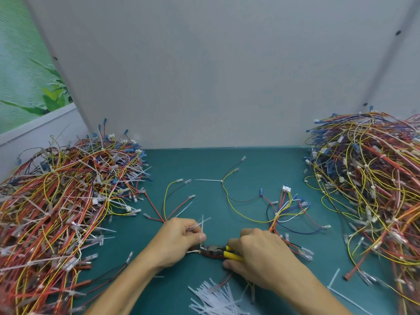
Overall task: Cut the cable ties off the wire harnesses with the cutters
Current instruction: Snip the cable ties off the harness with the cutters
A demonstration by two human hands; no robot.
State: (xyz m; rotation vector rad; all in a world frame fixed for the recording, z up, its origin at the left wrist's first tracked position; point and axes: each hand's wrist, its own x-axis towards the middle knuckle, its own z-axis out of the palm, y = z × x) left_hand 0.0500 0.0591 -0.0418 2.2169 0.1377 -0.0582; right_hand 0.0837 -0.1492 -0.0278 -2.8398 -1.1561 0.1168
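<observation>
Left hand (179, 239) pinching a white cable tie (201, 226) on a harness (164, 218) mid-table, right hand (256, 253) wrapped round the yellow-handled cutters (216, 251) — tip at the tie's base, cut ties (216, 298) heaped nearer the person, wire piles left (63, 201) and right (372, 189) on the green mat (204, 164).

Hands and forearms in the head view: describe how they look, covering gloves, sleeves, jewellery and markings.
The left hand and right hand are both bare, with no gloves. No ring, watch or wristband shows. The left forearm and right forearm are uncovered down to the frame's bottom edge, so no sleeve is in view. No tattoos, bandages or other markings show.
</observation>
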